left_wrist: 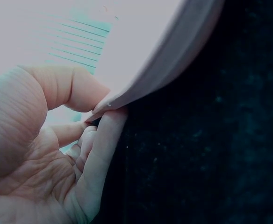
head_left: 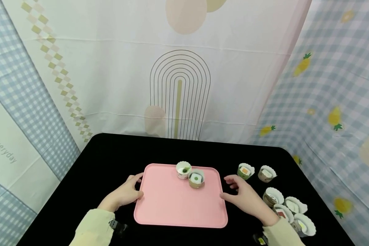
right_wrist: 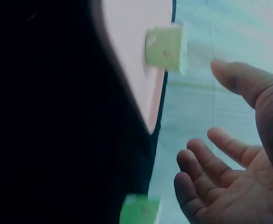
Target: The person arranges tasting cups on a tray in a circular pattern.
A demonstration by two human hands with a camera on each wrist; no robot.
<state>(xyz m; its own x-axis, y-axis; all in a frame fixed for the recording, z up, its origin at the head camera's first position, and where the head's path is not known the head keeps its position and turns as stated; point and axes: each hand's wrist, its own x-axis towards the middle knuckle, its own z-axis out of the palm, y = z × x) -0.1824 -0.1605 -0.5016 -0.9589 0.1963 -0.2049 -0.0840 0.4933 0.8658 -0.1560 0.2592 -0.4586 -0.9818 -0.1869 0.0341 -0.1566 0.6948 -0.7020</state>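
A pink rectangular tray [head_left: 175, 208] lies on the black table in front of me. Two scalloped paper cups stand near its far edge: a white one [head_left: 181, 176] with something dark and green inside, and a tan one [head_left: 196, 185] holding a white piece with a green dot. My left hand [head_left: 124, 193] pinches the tray's left rim, thumb on one side and fingers on the other, as the left wrist view shows. Beside the right rim is my right hand [head_left: 245, 197], fingers relaxed and holding nothing. The right wrist view shows it apart from the tray.
To the right of my right hand stand a green cup [head_left: 245, 172] with an orange-topped piece and a tan cup [head_left: 267, 175]. Several more cups cluster nearer me, one with a red piece [head_left: 281, 214]. A patterned cloth [head_left: 120, 78] hangs behind the table [head_left: 120, 150].
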